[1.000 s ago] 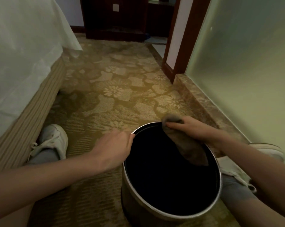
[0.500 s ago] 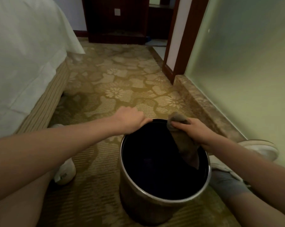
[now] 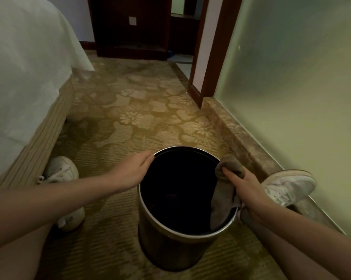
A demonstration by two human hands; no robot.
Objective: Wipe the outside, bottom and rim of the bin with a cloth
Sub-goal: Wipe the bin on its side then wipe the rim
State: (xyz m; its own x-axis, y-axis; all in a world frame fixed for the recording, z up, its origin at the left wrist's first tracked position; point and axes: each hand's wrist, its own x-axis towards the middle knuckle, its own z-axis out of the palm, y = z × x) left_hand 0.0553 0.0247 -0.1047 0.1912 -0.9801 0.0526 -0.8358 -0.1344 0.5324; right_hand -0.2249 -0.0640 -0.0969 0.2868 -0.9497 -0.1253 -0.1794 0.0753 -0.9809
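Rim wipe reaches the right side

Left hand (image 3: 134, 170) grips the bin (image 3: 170, 249) at its left rim, fingers curled over it. The bin stands upright on the carpet (image 3: 130, 122) near its right edge, mouth up, long axis vertical. The cloth (image 3: 224, 195), pinched on the rim by the right hand (image 3: 245, 186), has slid from the far rim to the right. Rim part done; the outside and bottom probably remain.

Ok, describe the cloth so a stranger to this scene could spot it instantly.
On the gold floral carpet stands a round dark metal bin with a silvery rim. The grey-brown cloth drapes over its right rim, pinched there by the right hand; it is the only soft, crumpled thing there.
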